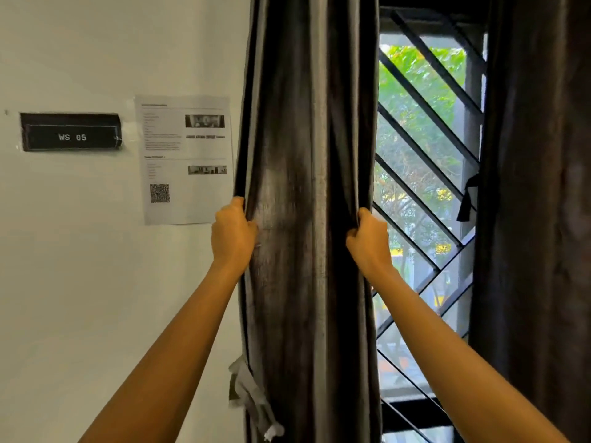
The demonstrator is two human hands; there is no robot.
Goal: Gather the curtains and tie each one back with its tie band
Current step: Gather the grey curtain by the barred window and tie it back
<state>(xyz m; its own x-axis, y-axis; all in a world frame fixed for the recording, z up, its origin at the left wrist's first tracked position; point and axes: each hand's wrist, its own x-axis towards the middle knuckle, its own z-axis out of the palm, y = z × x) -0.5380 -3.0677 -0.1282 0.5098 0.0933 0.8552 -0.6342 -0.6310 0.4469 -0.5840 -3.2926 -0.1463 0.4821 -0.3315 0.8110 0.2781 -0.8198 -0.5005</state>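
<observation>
Two edges of the gathered curtain [307, 187] are clutched, fingertips hidden: left hand [235, 233], right hand [369, 241]; notice [187, 158] text illegible.

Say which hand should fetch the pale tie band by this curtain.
Probably left. The left hand grips the curtain on its wall side, directly above the pale tie band; the right hand grips its window side.

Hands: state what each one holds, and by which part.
Both grip the bunched grey curtain: the left hand curls round its left edge, the right hand round its right edge.
</observation>
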